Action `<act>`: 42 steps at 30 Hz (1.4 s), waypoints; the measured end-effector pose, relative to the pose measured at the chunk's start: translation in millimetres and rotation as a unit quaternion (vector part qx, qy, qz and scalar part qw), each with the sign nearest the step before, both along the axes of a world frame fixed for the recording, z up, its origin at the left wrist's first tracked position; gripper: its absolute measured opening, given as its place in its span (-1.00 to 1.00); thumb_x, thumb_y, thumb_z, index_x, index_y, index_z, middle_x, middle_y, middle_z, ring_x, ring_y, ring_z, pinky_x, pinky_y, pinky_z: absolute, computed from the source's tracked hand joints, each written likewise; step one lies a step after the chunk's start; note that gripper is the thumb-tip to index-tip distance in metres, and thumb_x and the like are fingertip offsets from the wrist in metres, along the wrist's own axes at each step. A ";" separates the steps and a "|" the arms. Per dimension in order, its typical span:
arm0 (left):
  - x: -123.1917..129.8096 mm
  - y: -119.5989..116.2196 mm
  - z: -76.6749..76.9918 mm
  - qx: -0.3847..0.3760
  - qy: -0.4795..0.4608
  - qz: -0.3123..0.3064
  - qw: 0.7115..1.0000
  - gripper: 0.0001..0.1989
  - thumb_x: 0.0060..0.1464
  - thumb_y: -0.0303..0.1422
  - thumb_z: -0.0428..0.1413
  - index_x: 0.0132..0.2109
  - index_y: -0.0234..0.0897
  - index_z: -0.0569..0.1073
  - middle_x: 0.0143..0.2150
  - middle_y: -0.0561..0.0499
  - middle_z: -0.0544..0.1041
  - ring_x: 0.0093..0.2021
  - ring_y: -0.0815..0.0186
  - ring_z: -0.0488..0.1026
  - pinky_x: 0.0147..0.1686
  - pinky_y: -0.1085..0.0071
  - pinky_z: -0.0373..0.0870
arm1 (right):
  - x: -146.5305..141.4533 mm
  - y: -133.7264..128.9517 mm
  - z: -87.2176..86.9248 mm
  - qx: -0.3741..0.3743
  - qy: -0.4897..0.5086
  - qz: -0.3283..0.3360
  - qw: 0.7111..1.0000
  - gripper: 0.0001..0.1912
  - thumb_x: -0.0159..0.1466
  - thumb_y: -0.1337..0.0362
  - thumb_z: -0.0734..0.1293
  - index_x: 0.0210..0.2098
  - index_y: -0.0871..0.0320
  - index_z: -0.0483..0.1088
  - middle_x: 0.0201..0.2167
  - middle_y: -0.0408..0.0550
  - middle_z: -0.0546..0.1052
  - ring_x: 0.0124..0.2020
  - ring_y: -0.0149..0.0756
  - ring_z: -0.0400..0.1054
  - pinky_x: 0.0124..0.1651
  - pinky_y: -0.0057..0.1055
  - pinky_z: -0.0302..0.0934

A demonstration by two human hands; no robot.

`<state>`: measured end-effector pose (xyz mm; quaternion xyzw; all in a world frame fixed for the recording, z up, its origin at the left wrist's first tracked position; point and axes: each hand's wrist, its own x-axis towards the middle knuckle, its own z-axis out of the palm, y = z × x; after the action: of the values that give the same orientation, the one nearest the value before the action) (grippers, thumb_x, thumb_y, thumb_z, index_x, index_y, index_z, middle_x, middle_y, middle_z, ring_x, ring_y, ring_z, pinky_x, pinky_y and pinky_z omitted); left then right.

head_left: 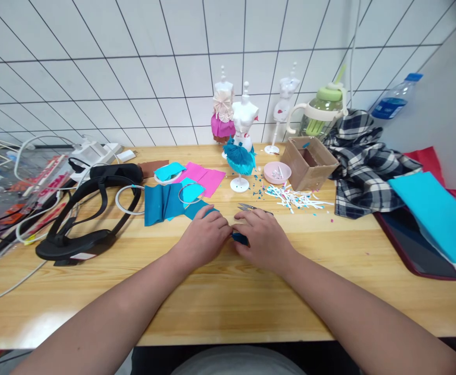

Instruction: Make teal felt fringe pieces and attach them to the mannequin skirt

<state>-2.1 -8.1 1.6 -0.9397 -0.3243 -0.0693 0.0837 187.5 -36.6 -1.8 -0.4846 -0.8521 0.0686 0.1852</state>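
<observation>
Over the middle of the table, my left hand [206,237] and my right hand [266,239] meet fingertip to fingertip. Between them is a small piece of dark blue crepe paper [240,238], pinched by the fingers of both hands and partly covered by them. Just beyond my right hand lie small scissors [245,207], their handles partly hidden by it. Folded dark teal crepe paper [161,200] lies beyond my left hand. Farther back, a white mini dress form [245,117] wears a ruffled teal skirt [239,157].
White paper strips [296,198] lie by a pink bowl [277,173] and a cardboard box [309,164]. Two more dress forms stand behind. A black headset [95,213] and cables are left; a plaid cloth [362,161], tablet [411,245] and bright blue paper [436,213] are right.
</observation>
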 end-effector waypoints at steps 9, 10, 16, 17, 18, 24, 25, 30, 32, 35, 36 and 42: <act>4.7 -7.0 8.5 -0.009 -0.038 0.009 0.999 -0.80 0.16 -0.41 0.03 -0.33 -0.22 0.54 -0.39 0.01 0.54 -0.21 0.21 0.42 0.14 0.02 0.15 | 0.4 -0.1 -4.1 0.044 -0.001 -0.009 0.999 -0.87 0.24 0.24 0.34 -0.37 0.01 0.56 0.04 -0.19 0.49 -0.01 -0.16 0.25 -0.06 -0.16 0.01; 4.7 -7.5 9.7 -0.008 -0.038 0.006 0.999 -0.81 0.16 -0.41 0.03 -0.33 -0.22 0.54 -0.40 0.00 0.53 -0.21 0.21 0.42 0.14 0.01 0.15 | 0.2 -0.4 -3.9 0.046 0.002 -0.012 0.999 -0.87 0.24 0.25 0.35 -0.40 0.02 0.55 0.02 -0.19 0.50 -0.02 -0.16 0.26 -0.07 -0.17 0.01; 0.8 -4.5 14.1 -0.066 -0.186 0.036 0.980 -0.85 0.14 -0.33 0.10 -0.21 -0.24 0.55 -0.28 -0.05 0.57 -0.17 0.19 0.45 0.04 0.09 0.31 | 1.2 2.0 -0.2 0.038 0.117 -0.059 0.991 -0.91 0.19 0.29 0.39 -0.41 0.03 0.57 -0.23 -0.12 0.56 -0.15 -0.20 0.32 -0.10 -0.21 0.09; 0.2 -3.4 13.6 -0.093 -0.251 0.061 0.962 -0.79 0.11 -0.28 0.15 -0.13 -0.25 0.55 -0.21 -0.07 0.57 -0.13 0.18 0.45 0.00 0.13 0.36 | 1.5 3.3 0.3 0.028 0.167 -0.075 0.983 -0.92 0.18 0.28 0.40 -0.41 0.04 0.57 -0.27 -0.11 0.56 -0.17 -0.22 0.33 -0.09 -0.22 0.12; 0.1 -2.5 12.7 -0.129 -0.316 0.088 0.936 -0.70 0.07 -0.24 0.19 -0.07 -0.25 0.53 -0.15 -0.10 0.56 -0.09 0.17 0.45 -0.04 0.18 0.40 | 1.6 4.7 0.5 0.011 0.225 -0.092 0.970 -0.93 0.17 0.28 0.41 -0.41 0.05 0.57 -0.30 -0.10 0.55 -0.19 -0.23 0.35 -0.08 -0.24 0.15; 10.5 -4.4 2.6 -0.329 -0.516 0.153 0.776 -0.73 -0.04 -0.22 0.26 -0.17 -0.23 0.59 -0.17 -0.08 0.56 -0.17 0.25 0.51 -0.17 0.33 0.50 | -3.8 8.8 -1.3 -0.086 0.449 -0.133 0.879 -0.91 0.12 0.22 0.42 -0.43 0.09 0.57 -0.34 -0.05 0.52 -0.21 -0.24 0.41 -0.10 -0.28 0.27; 12.7 -5.4 0.9 -0.330 -0.530 0.158 0.765 -0.77 -0.04 -0.23 0.27 -0.22 -0.23 0.61 -0.21 -0.07 0.57 -0.20 0.26 0.51 -0.19 0.34 0.50 | -5.2 8.6 -1.9 -0.086 0.460 -0.133 0.874 -0.91 0.12 0.22 0.42 -0.43 0.09 0.57 -0.34 -0.05 0.52 -0.21 -0.24 0.41 -0.09 -0.27 0.27; 17.5 -7.7 -5.2 -0.299 -0.578 0.173 0.739 -0.88 -0.06 -0.28 0.28 -0.35 -0.21 0.62 -0.33 -0.01 0.59 -0.25 0.28 0.51 -0.19 0.36 0.48 | -10.3 8.2 -4.7 -0.099 0.495 -0.119 0.855 -0.91 0.09 0.21 0.43 -0.45 0.08 0.57 -0.34 -0.05 0.53 -0.20 -0.24 0.42 -0.06 -0.26 0.27; 17.7 -7.5 -6.5 -0.292 -0.590 0.175 0.732 -0.89 -0.07 -0.29 0.28 -0.35 -0.20 0.62 -0.33 -0.01 0.59 -0.26 0.29 0.51 -0.20 0.37 0.49 | -11.6 8.6 -6.0 -0.113 0.502 -0.113 0.850 -0.90 0.09 0.20 0.42 -0.47 0.08 0.57 -0.36 -0.05 0.54 -0.22 -0.24 0.42 -0.11 -0.29 0.29; 18.6 -7.0 -7.4 -0.277 -0.589 0.176 0.739 -0.91 -0.07 -0.30 0.28 -0.36 -0.19 0.62 -0.35 0.00 0.60 -0.28 0.28 0.51 -0.23 0.38 0.48 | -13.6 9.4 -8.2 -0.126 0.503 -0.116 0.847 -0.90 0.09 0.20 0.42 -0.48 0.08 0.56 -0.37 -0.06 0.53 -0.28 -0.27 0.41 -0.20 -0.33 0.30; 18.9 -6.9 -7.5 -0.272 -0.585 0.175 0.744 -0.91 -0.06 -0.30 0.28 -0.37 -0.19 0.62 -0.36 0.00 0.60 -0.28 0.29 0.51 -0.24 0.38 0.48 | -14.1 9.8 -8.7 -0.127 0.504 -0.120 0.846 -0.89 0.09 0.20 0.42 -0.49 0.08 0.56 -0.36 -0.06 0.53 -0.30 -0.27 0.41 -0.22 -0.34 0.30; 14.7 -6.3 -4.8 -0.263 -0.573 0.163 0.759 -0.88 0.03 -0.29 0.22 -0.28 -0.19 0.61 -0.22 -0.02 0.64 -0.14 0.23 0.55 -0.09 0.32 0.48 | -9.4 9.7 -3.8 -0.116 0.445 -0.112 0.881 -0.81 0.10 0.20 0.43 -0.28 0.07 0.57 -0.25 -0.06 0.54 -0.27 -0.28 0.36 -0.19 -0.34 0.26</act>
<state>12.6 -14.5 -3.2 -0.6424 -0.4657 -0.4922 -0.3580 178.1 -26.8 -5.6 -0.5135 -0.6062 0.3541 0.4934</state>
